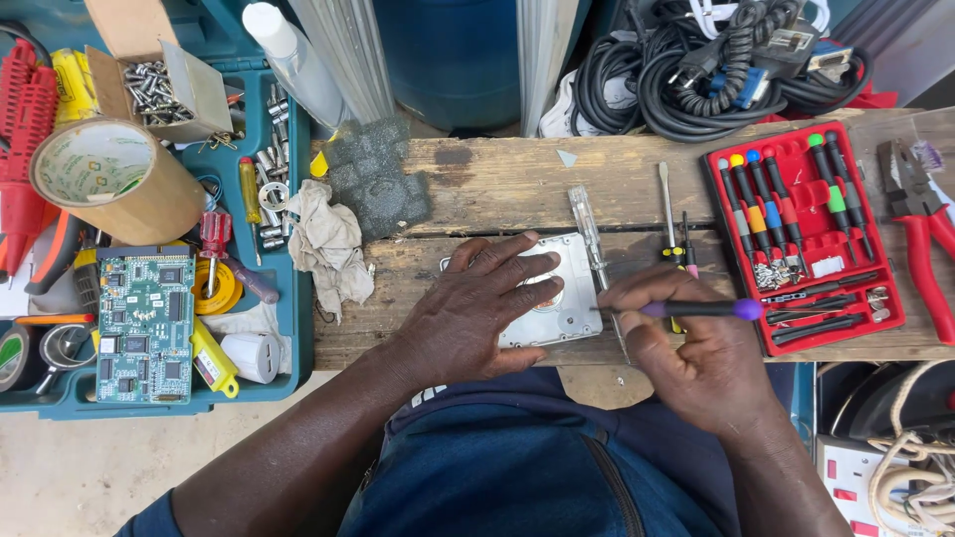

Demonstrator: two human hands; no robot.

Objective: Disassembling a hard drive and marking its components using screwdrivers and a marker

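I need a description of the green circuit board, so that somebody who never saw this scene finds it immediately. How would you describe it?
Start at the teal plastic toolbox tray left of the wooden bench. Near its front edge, below the big roll of brown tape, lies the green circuit board. It is the only flat, rectangular green thing there, covered in small black chips, with a yellow tool at its right side.

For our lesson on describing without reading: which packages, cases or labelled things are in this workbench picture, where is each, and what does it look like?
Open brown cardboard box of metal screws: top left, flaps up.
Red plastic case of small screwdrivers: right on the wooden bench, lid open, coloured handles.
Wide roll of brown packing tape: left, pale printed core.
White tube with white cap: top, lying slanted.
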